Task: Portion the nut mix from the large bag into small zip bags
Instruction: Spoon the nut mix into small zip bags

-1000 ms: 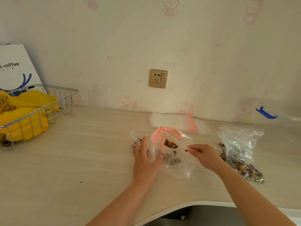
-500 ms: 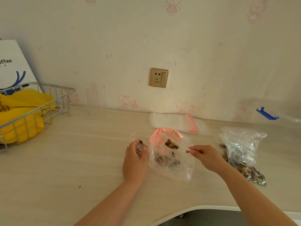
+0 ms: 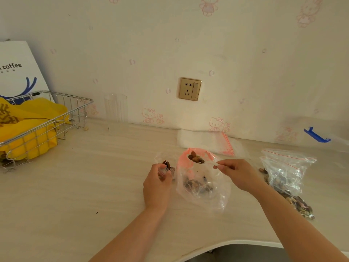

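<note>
Spoon [image 3: 201,161] of nuts pinched by right hand [image 3: 238,174] hovers over big bag [image 3: 203,183] — small bag [image 3: 166,167], gripped by left hand [image 3: 156,184], lies just left.

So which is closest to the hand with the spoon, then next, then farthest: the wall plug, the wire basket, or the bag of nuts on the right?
From the right hand:
1. Bag of nuts, just right of it.
2. Wall plug, up on the wall.
3. Wire basket, far left.
</note>
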